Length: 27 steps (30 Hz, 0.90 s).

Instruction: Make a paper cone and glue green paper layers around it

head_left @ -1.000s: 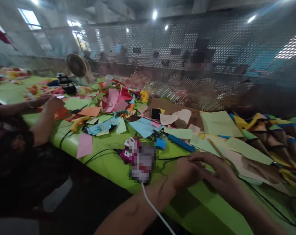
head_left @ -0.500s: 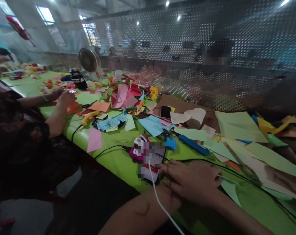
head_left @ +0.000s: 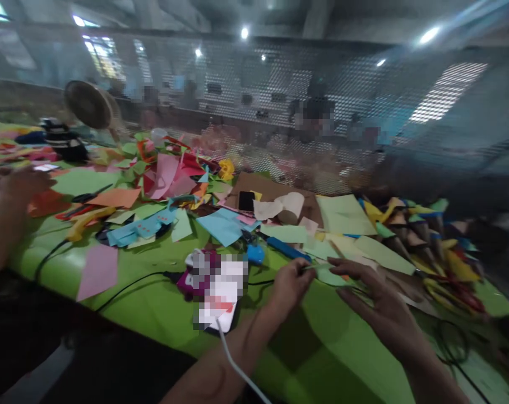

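Note:
My left hand is closed, pinching a thin pale green strip that looks like paper. The strip runs toward my right hand, whose fingers are apart; its fingertips are close to the strip's far end, and I cannot tell whether they touch it. Left of my left forearm lies a phone with a lit, partly blurred screen. A white cable passes over my left forearm. Beside the phone sits a magenta power adapter with a plug in it.
Paper sheets, including a blue one, a blue-handled tool and a yellow glue gun lie on the green table. Paper cones stand at right. A fan and another person's hand are at left.
My right hand has moved off the phone to the right, and its fingers have spread. My left hand has come out from behind it with the strip. The view has turned right; the phone screen is brighter.

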Tool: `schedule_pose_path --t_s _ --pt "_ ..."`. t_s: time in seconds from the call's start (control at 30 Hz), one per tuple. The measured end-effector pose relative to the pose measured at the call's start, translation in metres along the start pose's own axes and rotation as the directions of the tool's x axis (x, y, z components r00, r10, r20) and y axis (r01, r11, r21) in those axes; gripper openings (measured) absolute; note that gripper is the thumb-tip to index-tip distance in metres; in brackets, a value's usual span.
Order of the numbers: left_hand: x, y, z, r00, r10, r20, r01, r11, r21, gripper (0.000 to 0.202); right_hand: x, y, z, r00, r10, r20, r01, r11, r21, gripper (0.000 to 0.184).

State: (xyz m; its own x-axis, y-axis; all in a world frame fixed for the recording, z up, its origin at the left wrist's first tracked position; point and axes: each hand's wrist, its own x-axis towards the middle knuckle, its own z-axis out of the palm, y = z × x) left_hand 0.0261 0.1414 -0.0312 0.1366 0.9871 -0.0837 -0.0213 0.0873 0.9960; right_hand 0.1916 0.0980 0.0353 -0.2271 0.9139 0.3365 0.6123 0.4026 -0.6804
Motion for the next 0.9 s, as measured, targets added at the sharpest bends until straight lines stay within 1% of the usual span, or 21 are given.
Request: schedule_pose_path --t_s 0.03,0.1,0.17,0.2,0.23,0.3,0.33,0.43,0.47,0.5,0.6,0.67,0.73,0.8,0.9 --pt "0.002 0.000 0.000 1.000 0.012 -0.006 -0.012 1.000 -0.017 0.015 -0.003 0.007 -0.009 1.000 0.027 -0.013 -0.027 1.000 -0.011 0.031" --pt "0.005 0.000 -0.003 0.999 0.028 -0.029 -0.030 0.999 -0.042 0.017 -0.007 0.018 -0.021 0.998 0.050 0.035 -0.050 0.999 -0.020 0.045" --pt "0.005 0.000 -0.006 0.999 0.036 -0.037 -0.038 0.998 -0.048 0.021 -0.010 0.025 -0.023 0.992 0.037 0.124 -0.036 0.999 -0.007 0.061" --pt "0.004 0.001 -0.008 0.999 0.039 -0.036 -0.041 0.998 -0.047 0.022 -0.011 0.027 -0.020 0.988 0.026 0.152 -0.027 1.000 0.008 0.067" --pt "0.003 0.001 -0.008 0.999 0.039 -0.029 -0.041 0.998 -0.048 0.023 -0.010 0.029 -0.016 0.988 0.018 0.155 -0.022 0.999 0.028 0.069" --pt "0.001 0.001 -0.008 0.999 0.037 0.014 -0.036 0.998 -0.049 0.023 -0.007 0.031 -0.006 0.996 0.008 0.094 -0.015 0.997 0.072 0.066" --pt "0.000 0.000 -0.007 0.998 0.033 0.044 -0.031 0.998 -0.048 0.023 -0.004 0.031 -0.001 0.999 0.005 0.044 -0.009 0.996 0.089 0.058" --pt "-0.002 -0.001 -0.005 0.990 0.043 0.138 -0.040 0.999 -0.021 0.019 0.007 0.032 0.007 0.996 0.007 -0.091 0.002 0.995 0.102 0.023" --pt "-0.002 -0.001 -0.005 0.986 0.065 0.157 -0.063 0.998 -0.014 0.014 0.010 0.033 0.007 0.993 0.021 -0.115 -0.008 0.994 0.108 0.018" --pt "-0.003 0.000 -0.005 0.981 0.096 0.170 -0.096 0.995 -0.011 0.014 0.013 0.034 0.007 0.991 0.046 -0.128 -0.029 0.991 0.127 0.017" --pt "-0.005 0.003 -0.005 0.953 0.238 0.189 -0.241 0.970 -0.007 0.032 0.019 0.036 0.006 0.981 0.153 -0.118 -0.118 0.957 0.264 0.021" --pt "-0.005 0.006 -0.005 0.932 0.304 0.195 -0.312 0.950 0.007 0.029 0.019 0.038 0.008 0.972 0.211 -0.100 -0.162 0.918 0.361 0.025" --pt "-0.006 0.007 -0.004 0.933 0.298 0.203 -0.307 0.952 0.015 0.023 0.017 0.040 0.011 0.965 0.247 -0.089 -0.187 0.884 0.429 0.029" --pt "-0.006 0.007 -0.002 0.948 0.244 0.204 -0.254 0.967 0.022 0.022 0.015 0.041 0.014 0.959 0.270 -0.082 -0.201 0.858 0.473 0.032" --pt "-0.005 0.005 0.000 0.967 0.199 0.159 -0.207 0.978 0.031 0.020 0.012 0.042 0.018 0.954 0.295 -0.062 -0.225 0.833 0.505 0.036"
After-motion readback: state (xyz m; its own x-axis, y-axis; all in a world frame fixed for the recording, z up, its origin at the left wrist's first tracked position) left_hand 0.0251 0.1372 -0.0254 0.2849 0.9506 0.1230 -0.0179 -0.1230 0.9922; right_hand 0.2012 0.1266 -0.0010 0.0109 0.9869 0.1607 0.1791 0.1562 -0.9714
